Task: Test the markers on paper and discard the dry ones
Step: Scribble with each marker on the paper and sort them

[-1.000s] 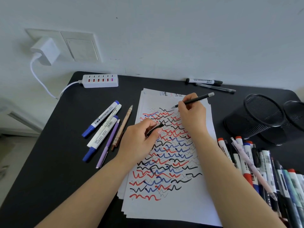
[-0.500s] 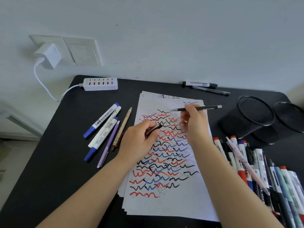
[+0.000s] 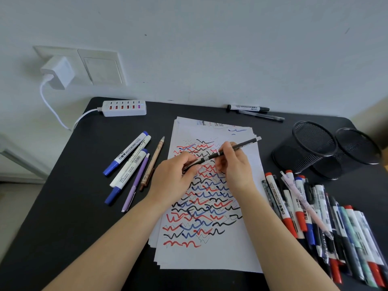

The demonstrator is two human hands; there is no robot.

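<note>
A: Now, the pen (image 3: 231,150); where is it held, and how does it lie?

B: It is pinched by the right hand (image 3: 235,164) above the upper part of the paper (image 3: 210,255); its long axis runs from upper right, where the silver end is seen, down to lower left, toward the left hand (image 3: 178,175); the low end is met there by a dark cap (image 3: 192,164), which is gripped in the curled fingers of the left hand.

A: Is the cap judged on or off?

B: It cannot be told for certain; cap and barrel are seen touching and roughly in line; how far the tip is seated is hidden by the fingers.

A: Which hand is nearer the working end?

B: The left; the barrel is gripped by the right near its middle; so the coming move is judged to turn on that shared axis, cap and pen being pushed together along the line from left hand to right; a small tilt could be expected to make the cap miss or jam.

A: And afterwards?

B: A sorting choice is expected; a group of markers (image 3: 130,164) lies just left of the paper, close to the left hand; a large pile (image 3: 315,217) lies right of it, close to the right forearm; two pen cups (image 3: 310,148) stand beyond that pile; which group is meant for dry ones cannot be told.
</note>
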